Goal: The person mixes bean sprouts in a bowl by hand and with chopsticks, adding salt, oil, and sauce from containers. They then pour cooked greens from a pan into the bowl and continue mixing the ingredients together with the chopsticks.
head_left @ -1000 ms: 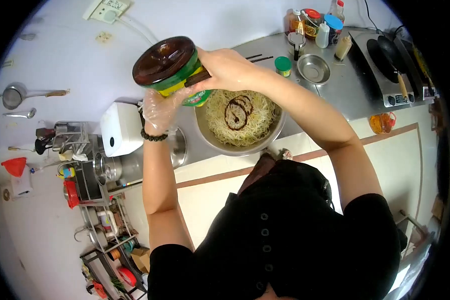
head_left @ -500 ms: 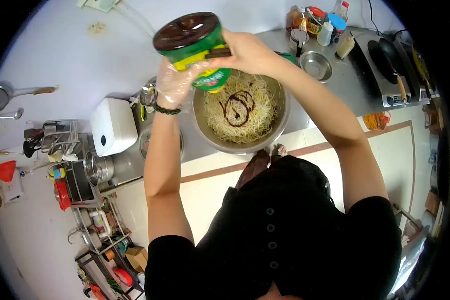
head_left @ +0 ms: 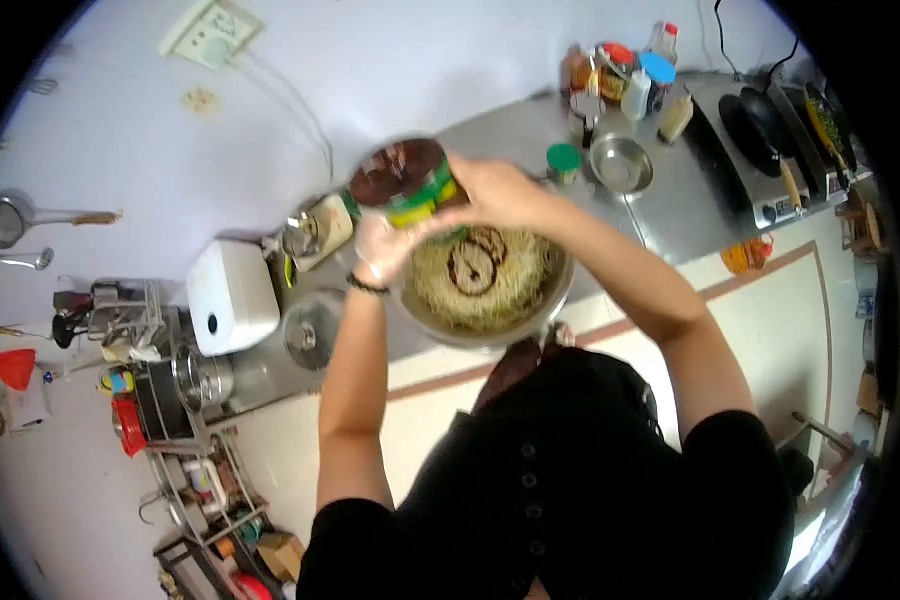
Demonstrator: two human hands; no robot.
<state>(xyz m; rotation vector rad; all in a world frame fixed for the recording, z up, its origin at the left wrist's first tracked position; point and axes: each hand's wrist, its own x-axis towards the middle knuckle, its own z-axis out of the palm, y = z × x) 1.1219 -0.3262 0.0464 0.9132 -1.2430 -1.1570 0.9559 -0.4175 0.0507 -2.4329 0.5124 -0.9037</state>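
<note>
My left hand (head_left: 382, 248), in a clear plastic glove, grips a green and yellow jar (head_left: 408, 182) from its lower left side. My right hand (head_left: 500, 193) wraps round the jar's right side. The jar's dark brown, shiny end faces up toward me; its other end is hidden behind my hands. Below and to the right stands a large metal bowl (head_left: 560, 297) full of pale, thin, noodle-like strands (head_left: 470, 300). A dark brown sauce swirl (head_left: 472, 268) lies on top of the strands. A green lid (head_left: 563, 157) sits on the counter beyond my right wrist.
A small metal bowl (head_left: 620, 165), sauce bottles (head_left: 638, 92) and a stove (head_left: 765, 150) with a black pan stand to the right. A white appliance (head_left: 232, 300), a tray (head_left: 330, 232) and a round metal lid (head_left: 310, 330) lie left. The counter's front edge runs below the bowl.
The jar and both hands have come down in the view and somewhat nearer the bowl. The whole view has shifted, and the green lid now shows fully. The sauce swirl looks much the same.
</note>
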